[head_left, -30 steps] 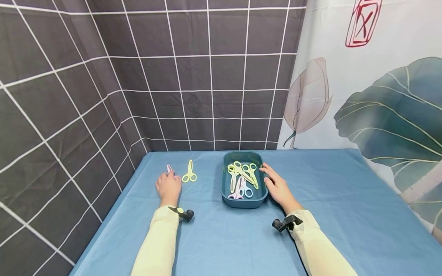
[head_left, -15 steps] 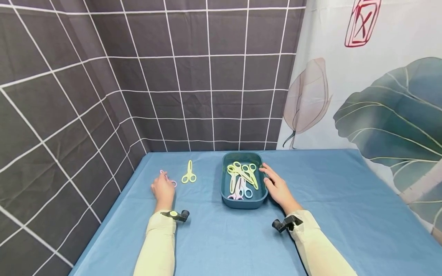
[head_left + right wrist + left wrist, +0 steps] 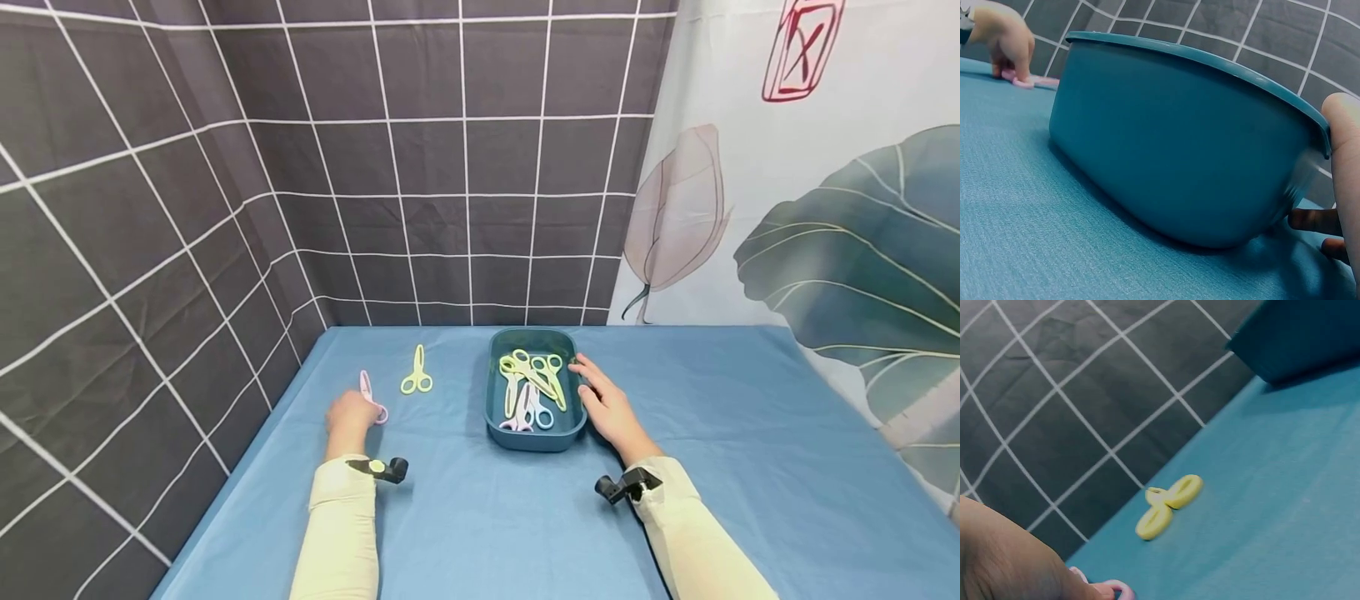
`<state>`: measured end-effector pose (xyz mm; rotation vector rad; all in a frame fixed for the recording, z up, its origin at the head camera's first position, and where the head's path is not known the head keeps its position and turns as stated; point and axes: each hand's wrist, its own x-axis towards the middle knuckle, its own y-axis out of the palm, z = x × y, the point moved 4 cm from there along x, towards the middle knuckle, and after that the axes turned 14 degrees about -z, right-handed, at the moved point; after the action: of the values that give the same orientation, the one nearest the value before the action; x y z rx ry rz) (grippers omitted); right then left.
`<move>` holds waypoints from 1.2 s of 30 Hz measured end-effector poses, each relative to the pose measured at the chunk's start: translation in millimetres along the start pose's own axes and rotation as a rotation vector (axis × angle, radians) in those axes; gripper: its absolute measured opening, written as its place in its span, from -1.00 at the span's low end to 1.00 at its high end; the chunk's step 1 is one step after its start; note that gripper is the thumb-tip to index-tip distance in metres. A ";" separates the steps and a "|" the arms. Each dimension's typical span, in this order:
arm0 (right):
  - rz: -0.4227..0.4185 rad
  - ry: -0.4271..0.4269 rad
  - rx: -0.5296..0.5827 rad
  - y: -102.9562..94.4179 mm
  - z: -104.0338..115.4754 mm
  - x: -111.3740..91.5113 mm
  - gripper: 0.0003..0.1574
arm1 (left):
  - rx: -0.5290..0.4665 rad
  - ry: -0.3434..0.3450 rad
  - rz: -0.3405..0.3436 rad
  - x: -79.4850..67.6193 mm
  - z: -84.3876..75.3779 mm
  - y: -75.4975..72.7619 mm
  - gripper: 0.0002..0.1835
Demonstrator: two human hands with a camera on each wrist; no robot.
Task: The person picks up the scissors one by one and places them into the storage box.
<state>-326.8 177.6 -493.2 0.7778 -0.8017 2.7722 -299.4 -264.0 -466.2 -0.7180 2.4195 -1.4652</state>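
Note:
My left hand [image 3: 349,419] pinches a pair of pink scissors [image 3: 365,385] on the blue cloth at the left; its fingertips are mostly hidden from above. In the left wrist view a pink handle loop [image 3: 1125,590] shows beside the thumb. Yellow-green scissors [image 3: 417,381] lie just to the right, blades toward the wall. My right hand [image 3: 611,414] rests against the right side of a dark teal bin [image 3: 534,443], fingers fairly straight along its rim. Inside the bin lie several scissors, among them yellow-green [image 3: 555,388], pink and light blue [image 3: 543,418] ones.
A blue cloth [image 3: 480,533] covers the table. A dark gridded curtain [image 3: 420,158] stands behind and to the left, and a white curtain with printed leaves [image 3: 862,233] at the right. A small black camera [image 3: 396,470] sits on the left wrist.
My left hand has shifted slightly left and nearer, and the pink scissors have been drawn and turned with it. The right hand stays at the bin. The head view has swung slightly.

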 end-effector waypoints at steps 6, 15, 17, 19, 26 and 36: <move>-0.012 -0.009 -0.003 1.5 -0.6 -1.8 -0.49 | -0.273 -0.142 0.128 -1.4 1.1 -1.1 -0.93; -0.009 -0.002 0.026 1.3 0.5 -0.8 -0.49 | -0.228 -0.076 0.112 -4.4 -9.6 -11.9 -0.91; -0.004 0.002 0.022 0.9 0.7 -1.0 -0.48 | -0.195 -0.018 0.083 -5.6 -14.8 -17.7 -0.87; -0.002 0.001 0.015 0.9 0.5 -1.3 -0.49 | -0.185 0.032 0.059 -7.5 -21.4 -23.0 -0.84; -0.016 -0.014 0.017 1.5 -1.4 -1.0 -0.49 | -0.295 0.123 0.081 -19.1 -51.6 -28.0 -0.80; -0.010 0.003 0.023 -0.3 -1.0 -0.2 -0.49 | -0.337 0.282 0.018 -43.7 -95.8 -33.7 -0.79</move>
<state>-327.0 178.4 -493.9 0.7798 -0.7656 2.7780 -293.2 -180.9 -393.6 -0.5824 2.9237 -1.2357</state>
